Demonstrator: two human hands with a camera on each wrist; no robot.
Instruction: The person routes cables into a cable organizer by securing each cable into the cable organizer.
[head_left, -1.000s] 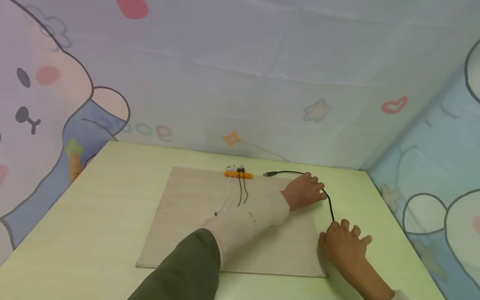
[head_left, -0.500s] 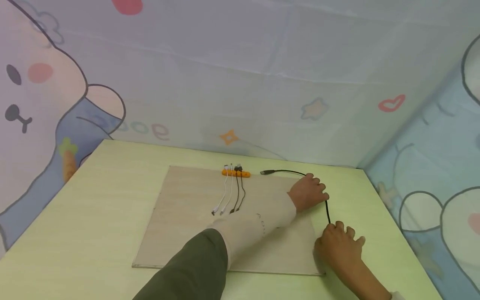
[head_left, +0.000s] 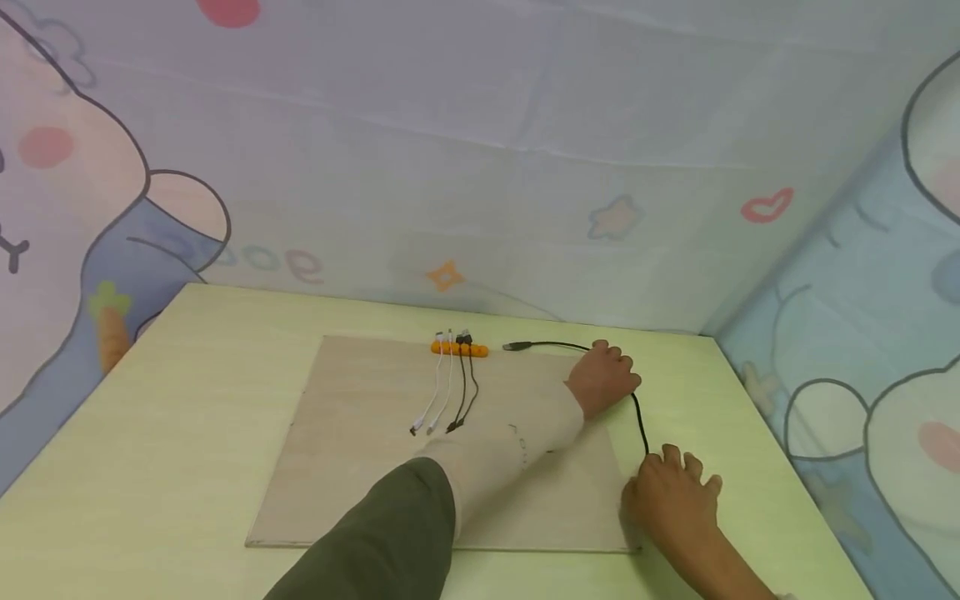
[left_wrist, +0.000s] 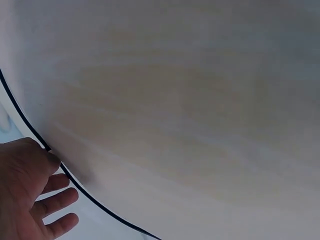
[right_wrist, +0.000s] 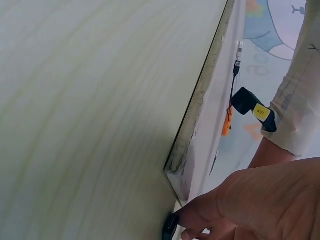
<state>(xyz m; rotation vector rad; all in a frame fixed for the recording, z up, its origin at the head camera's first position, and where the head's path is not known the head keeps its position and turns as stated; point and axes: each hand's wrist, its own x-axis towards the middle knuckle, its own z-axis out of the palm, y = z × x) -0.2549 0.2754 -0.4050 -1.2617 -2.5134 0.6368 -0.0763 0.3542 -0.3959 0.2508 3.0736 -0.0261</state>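
Observation:
A black USB cable (head_left: 640, 421) curves along the right side of the board, its plug (head_left: 517, 346) lying beyond the board's back edge. My left hand (head_left: 603, 379) reaches across the board and pinches the cable (left_wrist: 97, 202) between thumb and forefinger, the other fingers spread. Lower right, my right hand (head_left: 675, 492) is beside the board's front right corner. In the right wrist view its thumb and fingers pinch a black connector (right_wrist: 170, 227) at the cable's near end; part of it is hidden.
The wooden board (head_left: 360, 475) lies on the pale table (head_left: 165, 433). At its back edge an orange cable holder (head_left: 480, 351) carries white cables (head_left: 430, 408) and dark cables (head_left: 476, 387). A patterned curtain (head_left: 450, 167) stands behind the table.
The view has shifted, so the scene sits slightly further left. The cable between my hands has become straighter. Both hands keep their hold on it.

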